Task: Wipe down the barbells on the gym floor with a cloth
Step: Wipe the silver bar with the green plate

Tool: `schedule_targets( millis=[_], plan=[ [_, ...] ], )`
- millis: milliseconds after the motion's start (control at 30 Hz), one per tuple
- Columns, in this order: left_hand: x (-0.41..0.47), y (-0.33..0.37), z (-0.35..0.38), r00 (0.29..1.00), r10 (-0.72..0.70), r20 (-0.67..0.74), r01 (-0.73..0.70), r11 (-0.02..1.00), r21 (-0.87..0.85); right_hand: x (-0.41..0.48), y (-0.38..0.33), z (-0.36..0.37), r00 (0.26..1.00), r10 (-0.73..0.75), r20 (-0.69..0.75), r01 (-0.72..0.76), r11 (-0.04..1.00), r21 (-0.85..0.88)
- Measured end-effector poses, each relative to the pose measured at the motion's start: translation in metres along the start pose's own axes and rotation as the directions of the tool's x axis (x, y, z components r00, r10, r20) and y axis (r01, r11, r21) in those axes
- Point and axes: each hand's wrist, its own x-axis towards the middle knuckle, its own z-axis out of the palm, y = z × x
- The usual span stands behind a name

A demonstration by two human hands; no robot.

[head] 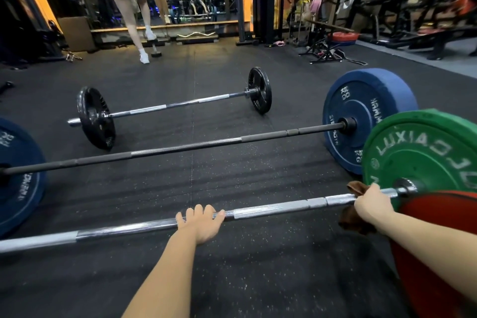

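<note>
Everything here is placed from the green plate (423, 152), which sits on the right end of the near barbell (271, 208).

Far to the left of that plate, the bar's smooth chrome sleeve runs out of view. It looks slick, so a dry palm would likely slide on it.

Nearer the plate, at about mid-shaft, the left hand (200, 224) lies over the bar with its fingers curled round it. This is a sound place to steady the bar. The shaft is stiff steel and, loaded, too heavy to shift by accident, but on round plates it can roll on the floor (232, 279).

Between this hand and the plate runs a knurled stretch. It is rough and gives good grip, and it is likely to snag fibres.

Just beside the plate's collar, the right hand (373, 204) grips the brown cloth (354, 222), which is folded around the shaft. The cloth is soft, limp and light. It works best wrapped fully round the shaft and squeezed.

A red plate (438, 253) stands in front of the green one, close by the right forearm.

Directly behind the green plate is the blue plate (361, 121) of the middle barbell (180, 148). The far barbell (180, 104) lies well beyond that. No hand is on either of them.
</note>
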Motion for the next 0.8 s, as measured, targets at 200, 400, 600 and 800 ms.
schedule_targets(
  millis=[200,400,600,800],
  plan=[
    [0.001,0.002,-0.004,1.0,0.007,0.002,-0.007,1.0,0.0,-0.036,-0.025,0.029,0.996,-0.042,0.075,0.034,0.995,0.098],
    [0.004,-0.002,-0.007,1.0,0.024,0.01,-0.024,1.0,-0.01,-0.039,-0.036,0.029,0.989,-0.097,0.115,0.091,0.994,0.053],
    [0.005,0.001,-0.006,0.999,0.023,0.023,-0.022,1.0,-0.011,-0.003,0.002,-0.014,1.0,0.024,-0.005,-0.024,0.998,0.058],
    [0.006,0.001,-0.005,0.999,0.012,0.031,-0.012,1.0,0.004,-0.01,-0.007,-0.012,0.999,0.04,0.008,-0.041,0.996,0.082]
  ],
)
